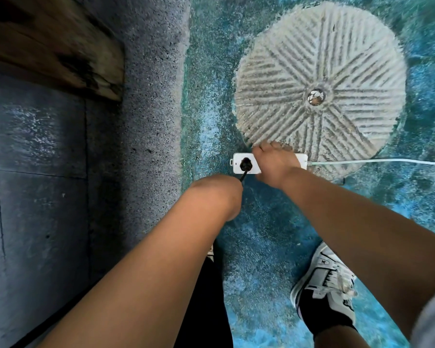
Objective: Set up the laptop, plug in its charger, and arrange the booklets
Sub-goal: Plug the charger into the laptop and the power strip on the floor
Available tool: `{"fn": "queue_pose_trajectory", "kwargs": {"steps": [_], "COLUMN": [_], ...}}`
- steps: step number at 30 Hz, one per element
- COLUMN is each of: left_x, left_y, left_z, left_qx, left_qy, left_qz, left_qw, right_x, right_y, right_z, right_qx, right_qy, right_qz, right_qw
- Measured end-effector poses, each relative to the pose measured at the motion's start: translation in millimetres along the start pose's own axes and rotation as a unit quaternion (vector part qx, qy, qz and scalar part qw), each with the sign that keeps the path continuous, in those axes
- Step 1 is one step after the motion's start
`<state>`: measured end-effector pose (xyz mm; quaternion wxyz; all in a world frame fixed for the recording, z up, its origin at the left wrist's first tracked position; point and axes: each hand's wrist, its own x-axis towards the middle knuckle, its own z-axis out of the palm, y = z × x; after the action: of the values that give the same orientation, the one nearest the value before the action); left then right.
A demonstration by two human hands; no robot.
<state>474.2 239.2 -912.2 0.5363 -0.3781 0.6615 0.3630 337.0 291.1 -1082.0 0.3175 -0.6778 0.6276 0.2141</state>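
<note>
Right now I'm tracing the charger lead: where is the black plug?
The black plug sits in the white power strip's left end, beside the right hand.

A single wide-angle camera worn on the person's head looks almost straight down at the mottled blue-green painted floor (261,247), close enough that both bare forearms run up from the bottom edge to the middle of the picture. The lens bends the scene at its borders, curving the speckled grey concrete strip (151,96) and the dark wooden beam (53,46) at upper left. The round, grooved pale stone disc (319,79) fills the upper right, the white plastic power strip (244,164) lies near centre, and a white-and-black sneaker (329,280) shows at lower right; no second view is supplied.
</note>
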Motion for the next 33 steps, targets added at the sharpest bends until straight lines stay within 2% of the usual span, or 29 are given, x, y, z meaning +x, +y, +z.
{"fn": "queue_pose_trajectory", "kwargs": {"steps": [6, 12, 14, 16, 19, 27, 33], "left_x": [0, -33, -52, -73, -118, -305, -469], "left_y": [-12, -15, -13, -14, -22, -35, -20], "left_z": [14, 16, 17, 18, 12, -10, -11], "left_qx": [-0.018, -0.057, -0.079, -0.092, -0.107, -0.113, -0.135], "left_qy": [0.042, 0.071, 0.096, 0.155, 0.243, 0.354, 0.426], "left_qz": [-0.004, -0.015, -0.026, -0.028, -0.032, -0.078, -0.099], "left_qw": [0.999, 0.996, 0.992, 0.983, 0.963, 0.925, 0.889], "right_x": [-8, -66, -91, -117, -160, -306, -431], "right_y": [-2, 2, 1, -1, -11, -60, -97], "right_z": [8, -22, -39, -61, -111, -299, -428], "right_qx": [0.021, 0.073, 0.077, 0.084, 0.096, 0.105, 0.078], "right_qy": [-0.027, -0.057, -0.067, -0.063, -0.049, -0.006, 0.04], "right_qz": [0.046, 0.079, 0.079, 0.082, 0.086, 0.08, 0.042], "right_qw": [0.998, 0.993, 0.992, 0.991, 0.991, 0.991, 0.995]}}
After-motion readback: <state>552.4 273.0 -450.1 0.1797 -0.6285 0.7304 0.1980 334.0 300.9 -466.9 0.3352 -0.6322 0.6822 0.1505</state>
